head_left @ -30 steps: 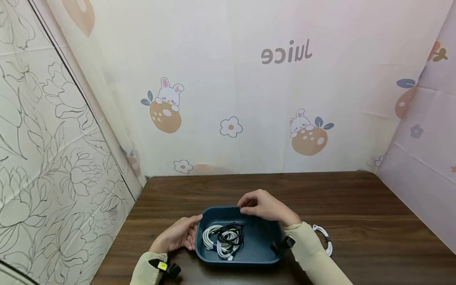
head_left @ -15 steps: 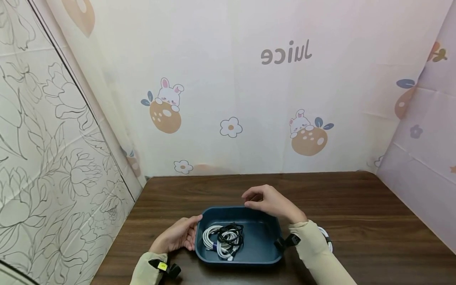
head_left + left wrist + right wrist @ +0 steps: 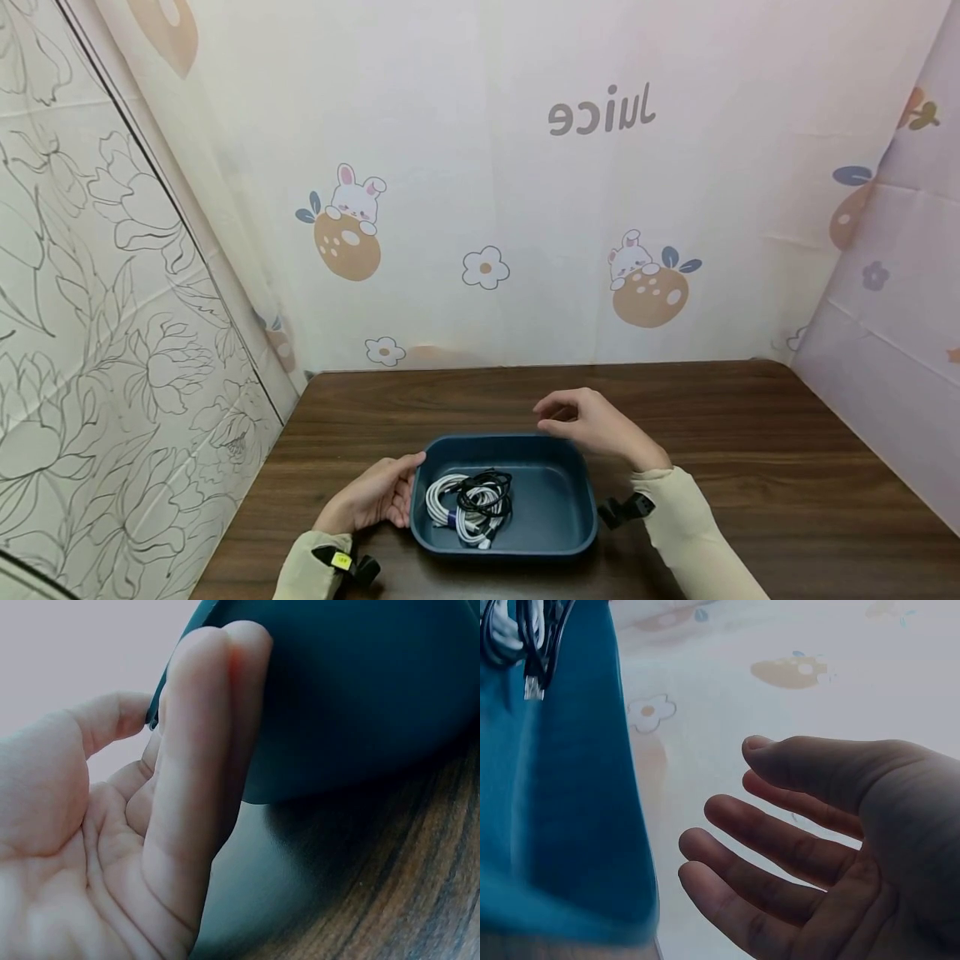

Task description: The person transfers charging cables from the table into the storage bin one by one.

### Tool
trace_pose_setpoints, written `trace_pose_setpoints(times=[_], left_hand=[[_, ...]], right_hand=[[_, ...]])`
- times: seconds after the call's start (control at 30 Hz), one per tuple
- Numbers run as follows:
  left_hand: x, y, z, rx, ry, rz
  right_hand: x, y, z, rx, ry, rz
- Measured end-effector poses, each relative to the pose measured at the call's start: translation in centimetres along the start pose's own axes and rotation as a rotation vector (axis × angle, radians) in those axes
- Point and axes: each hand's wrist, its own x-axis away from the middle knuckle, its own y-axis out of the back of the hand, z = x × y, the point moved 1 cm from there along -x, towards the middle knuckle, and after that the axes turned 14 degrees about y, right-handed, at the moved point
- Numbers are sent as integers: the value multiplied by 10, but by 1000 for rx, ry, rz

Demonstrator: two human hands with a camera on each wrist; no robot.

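A dark blue rectangular tray (image 3: 551, 533) stands on the table, with coiled white cables (image 3: 442, 492) and a black cable (image 3: 487, 483) lying in its left half. My left hand (image 3: 378, 496) holds the tray's left side, thumb at the rim and fingers along the outer wall; the left wrist view shows the fingers (image 3: 199, 742) against that wall. Over the tray's far right corner is my right hand (image 3: 592, 423), holding nothing. Its fingers (image 3: 780, 832) are loosely bent and spread beside the tray wall in the right wrist view. A metal cable plug (image 3: 534, 688) shows inside the tray there.
The brown wooden table (image 3: 780, 467) reaches back to a white cloth (image 3: 487, 183) printed with rabbits and fruit. A flower-patterned panel (image 3: 142, 358) stands at the left and another printed cloth (image 3: 900, 333) at the right. Small wrist cameras sit on both sleeves.
My right hand has moved right, from over the tray's far rim to its far right corner. The banded white cable at the right is now hidden behind my right sleeve. The left hand stays put.
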Motion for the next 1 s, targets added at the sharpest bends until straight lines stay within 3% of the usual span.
trace_pose_setpoints(times=[0.43,1.0], left_hand=[[0,-1,0,-3,-5,10],[1,0,0,6,2,21]], right_hand=[[33,23,-21,51,-55,-36],[85,50,-44,92,-161,-17]])
